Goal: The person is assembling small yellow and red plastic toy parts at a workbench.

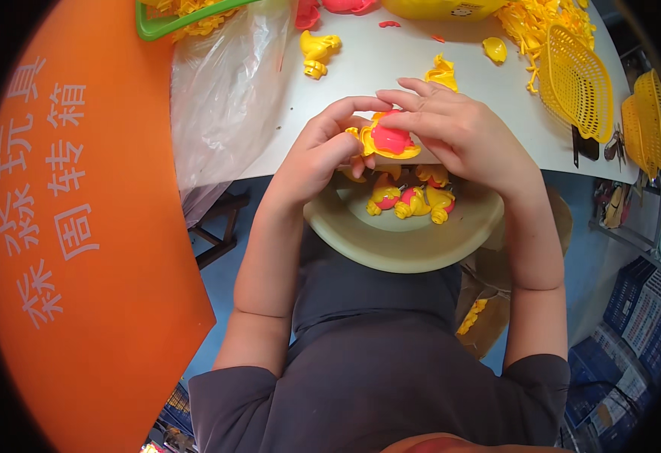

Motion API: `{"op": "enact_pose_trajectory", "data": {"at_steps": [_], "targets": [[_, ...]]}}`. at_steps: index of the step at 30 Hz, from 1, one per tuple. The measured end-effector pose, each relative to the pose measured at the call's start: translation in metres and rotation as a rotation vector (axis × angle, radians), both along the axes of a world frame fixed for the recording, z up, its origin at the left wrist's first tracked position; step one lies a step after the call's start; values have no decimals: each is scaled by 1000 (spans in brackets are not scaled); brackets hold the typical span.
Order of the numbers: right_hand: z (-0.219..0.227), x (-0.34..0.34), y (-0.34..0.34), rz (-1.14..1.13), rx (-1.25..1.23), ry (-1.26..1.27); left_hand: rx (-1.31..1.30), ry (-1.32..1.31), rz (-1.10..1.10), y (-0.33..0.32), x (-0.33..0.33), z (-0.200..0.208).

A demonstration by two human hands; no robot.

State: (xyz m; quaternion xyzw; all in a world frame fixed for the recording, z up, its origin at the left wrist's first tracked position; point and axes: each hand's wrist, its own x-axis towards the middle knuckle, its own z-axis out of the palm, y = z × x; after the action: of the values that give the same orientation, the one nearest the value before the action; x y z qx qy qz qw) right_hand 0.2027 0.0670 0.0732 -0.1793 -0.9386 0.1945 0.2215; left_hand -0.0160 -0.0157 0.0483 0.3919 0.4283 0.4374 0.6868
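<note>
Above the near edge of the table, my left hand (pixel 317 151) grips a yellow plastic toy piece (pixel 402 152) between thumb and fingers. A glossy red-pink part (pixel 392 137) sits within its yellow rim. My right hand (pixel 466 124) holds the other side, its fingertips on the red-pink part; its thumb is mostly hidden. Below both hands, a pale basin (pixel 398 260) rests at my lap. Several yellow and red-pink toys (pixel 413 204) lie in it. Beyond my hands, a yellow toy figure (pixel 318 53) and a yellow piece (pixel 441 73) lie on the table.
A large orange box panel (pixel 119 226) stands at the left, beside a clear plastic bag (pixel 224 98) and a green-rimmed tray (pixel 194 21). Yellow baskets (pixel 579 87) and a heap of yellow parts (pixel 549 30) are at the far right. Blue crates (pixel 640 309) stand lower right.
</note>
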Motion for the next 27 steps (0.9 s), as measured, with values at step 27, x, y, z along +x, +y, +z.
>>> {"op": "enact_pose_trajectory", "data": {"at_steps": [27], "targets": [[-25,-28,-14,-320,26,-10,-132,28,300,1,8,-12]]}}
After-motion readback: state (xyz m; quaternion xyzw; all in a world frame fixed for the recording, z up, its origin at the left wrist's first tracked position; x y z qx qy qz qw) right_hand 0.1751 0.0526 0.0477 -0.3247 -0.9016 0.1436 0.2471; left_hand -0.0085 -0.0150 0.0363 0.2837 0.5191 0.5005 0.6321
